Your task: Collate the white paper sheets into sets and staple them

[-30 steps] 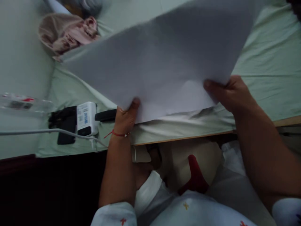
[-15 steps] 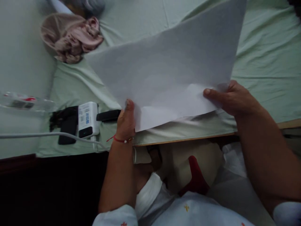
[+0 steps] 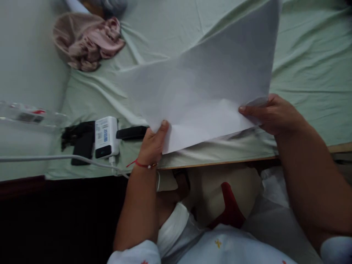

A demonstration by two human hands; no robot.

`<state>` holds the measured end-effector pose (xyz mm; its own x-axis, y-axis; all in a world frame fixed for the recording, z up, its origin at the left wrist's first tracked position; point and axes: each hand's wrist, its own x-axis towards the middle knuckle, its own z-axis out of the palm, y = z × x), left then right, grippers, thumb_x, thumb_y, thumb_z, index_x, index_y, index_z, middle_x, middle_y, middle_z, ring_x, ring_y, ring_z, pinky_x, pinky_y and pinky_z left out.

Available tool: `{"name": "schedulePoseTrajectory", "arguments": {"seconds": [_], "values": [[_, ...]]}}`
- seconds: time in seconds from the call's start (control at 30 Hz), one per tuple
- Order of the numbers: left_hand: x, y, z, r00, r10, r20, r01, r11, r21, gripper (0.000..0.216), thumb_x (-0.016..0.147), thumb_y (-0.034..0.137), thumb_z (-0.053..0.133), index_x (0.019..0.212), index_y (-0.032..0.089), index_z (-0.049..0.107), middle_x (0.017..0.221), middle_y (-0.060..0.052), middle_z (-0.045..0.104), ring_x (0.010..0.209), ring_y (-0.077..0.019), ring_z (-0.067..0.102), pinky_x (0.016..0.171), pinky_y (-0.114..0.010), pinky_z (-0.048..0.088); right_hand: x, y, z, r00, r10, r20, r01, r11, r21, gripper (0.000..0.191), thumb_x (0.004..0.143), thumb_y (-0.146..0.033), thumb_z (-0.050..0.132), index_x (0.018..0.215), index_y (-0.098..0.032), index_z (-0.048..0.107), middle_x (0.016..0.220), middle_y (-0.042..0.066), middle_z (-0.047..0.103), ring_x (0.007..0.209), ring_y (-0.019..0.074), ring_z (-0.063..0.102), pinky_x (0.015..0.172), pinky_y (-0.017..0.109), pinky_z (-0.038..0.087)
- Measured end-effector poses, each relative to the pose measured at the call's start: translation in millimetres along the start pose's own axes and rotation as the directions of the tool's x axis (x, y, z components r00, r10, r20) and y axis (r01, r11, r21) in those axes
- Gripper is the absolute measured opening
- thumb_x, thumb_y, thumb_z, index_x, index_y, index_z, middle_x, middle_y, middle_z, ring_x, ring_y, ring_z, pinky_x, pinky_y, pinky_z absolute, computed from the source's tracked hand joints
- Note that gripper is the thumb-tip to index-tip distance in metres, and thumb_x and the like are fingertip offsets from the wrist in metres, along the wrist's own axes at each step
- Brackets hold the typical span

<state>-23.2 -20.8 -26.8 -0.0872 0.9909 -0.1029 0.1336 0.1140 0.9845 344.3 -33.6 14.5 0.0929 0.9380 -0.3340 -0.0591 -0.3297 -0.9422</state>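
Bedsheet (image 3: 310, 73) of wrinkled pale-green cloth lies beneath a large, four-sided white paper sheet (image 3: 209, 80). The bare right hand (image 3: 277, 113) pinches its near right corner; the bare left hand (image 3: 151, 146) pinches the near left. The step seems to be holding the paper spread; the next move calls for light, even tension against creasing.

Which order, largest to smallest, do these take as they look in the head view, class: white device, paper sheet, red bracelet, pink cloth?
1. Paper sheet
2. Pink cloth
3. White device
4. Red bracelet
No two look alike in size.
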Motion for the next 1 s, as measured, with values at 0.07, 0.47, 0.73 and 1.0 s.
{"name": "schedulePoseTrajectory", "arguments": {"seconds": [0.07, 0.47, 0.73, 1.0], "values": [[-3, 3, 0, 1.000, -0.031, 0.002, 0.031, 0.999, -0.018, 0.075, 0.077, 0.098, 0.101, 0.102, 0.028, 0.086, 0.121, -0.016, 0.096, 0.144, -0.0461, 0.087, 0.125, -0.064, 0.077, -2, -2, 0, 1.000, 0.025, 0.011, -0.025, 0.999, -0.023, 0.038, 0.077, -0.031, 0.113, 0.070, -0.025, 0.076, 0.080, 0.002, 0.080, 0.073, 0.0165, 0.067, 0.071, 0.033, 0.059], [-15, 25, 6, 0.952, -0.235, 0.195, 0.255, 0.963, -0.083, 0.066, 0.083, 0.080, 0.108, 0.090, 0.025, 0.073, 0.064, 0.000, 0.074, 0.045, -0.0119, 0.057, 0.039, -0.023, 0.038, 4, -2, -2, 0.999, 0.013, -0.051, -0.017, 0.997, -0.075, 0.058, 0.077, -0.042, 0.119, 0.060, -0.027, 0.065, 0.068, 0.000, 0.067, 0.065, 0.0150, 0.057, 0.061, 0.032, 0.051], [-22, 20, 15, 0.988, -0.153, 0.021, 0.154, 0.975, -0.158, 0.051, 0.093, 0.063, 0.105, 0.093, 0.024, 0.072, 0.063, 0.003, 0.073, 0.043, -0.0075, 0.046, 0.042, -0.019, 0.035, 10, 0, -5, 0.989, 0.057, -0.135, -0.054, 0.998, 0.023, 0.046, 0.071, -0.026, 0.114, 0.063, -0.024, 0.068, 0.068, -0.002, 0.068, 0.063, 0.0127, 0.059, 0.054, 0.026, 0.050], [-15, 5, 6, 0.888, 0.078, -0.452, -0.149, 0.981, -0.125, 0.025, 0.099, 0.035, 0.093, 0.099, 0.023, 0.071, 0.065, 0.008, 0.063, 0.054, -0.0093, 0.055, 0.052, -0.017, 0.035, 15, 0, 0, 0.971, 0.105, -0.213, -0.081, 0.989, 0.120, 0.034, 0.083, -0.009, 0.102, 0.069, -0.023, 0.074, 0.076, -0.002, 0.072, 0.066, 0.0129, 0.063, 0.057, 0.025, 0.055]]}}
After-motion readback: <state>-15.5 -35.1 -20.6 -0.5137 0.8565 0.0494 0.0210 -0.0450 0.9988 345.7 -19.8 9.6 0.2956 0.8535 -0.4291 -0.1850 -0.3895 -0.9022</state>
